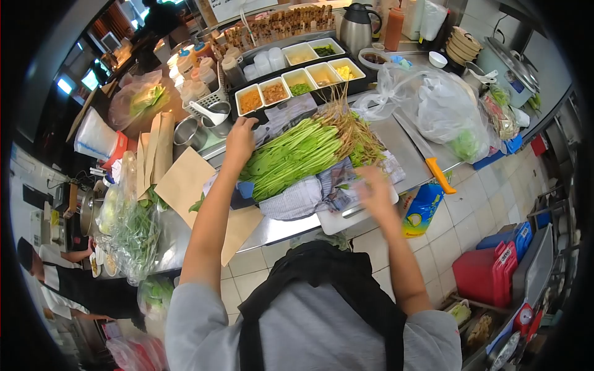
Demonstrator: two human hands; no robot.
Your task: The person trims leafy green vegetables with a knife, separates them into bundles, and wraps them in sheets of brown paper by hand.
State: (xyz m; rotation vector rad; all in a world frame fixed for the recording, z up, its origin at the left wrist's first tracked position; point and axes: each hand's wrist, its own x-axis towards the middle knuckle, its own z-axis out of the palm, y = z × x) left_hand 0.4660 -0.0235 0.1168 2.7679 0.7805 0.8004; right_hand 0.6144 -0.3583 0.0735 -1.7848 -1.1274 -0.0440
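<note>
As I follow through the head view, a bundle of rooted leafy greens (291,154) lies on newspaper (291,199) over the steel counter (281,231). Left hand (242,127): fingers bent beside the newspaper's upper edge; can't tell if they pinch it. Right hand (373,193): blurred, near the roots (354,141) and white cutting board (332,224); grip unreadable. I judge the bundle light, floppy, easily bruised, slippery if wet. I'd cradle it broadly around mid-stems (309,147), sparing the leaves (263,176); newspaper probably tears.
</note>
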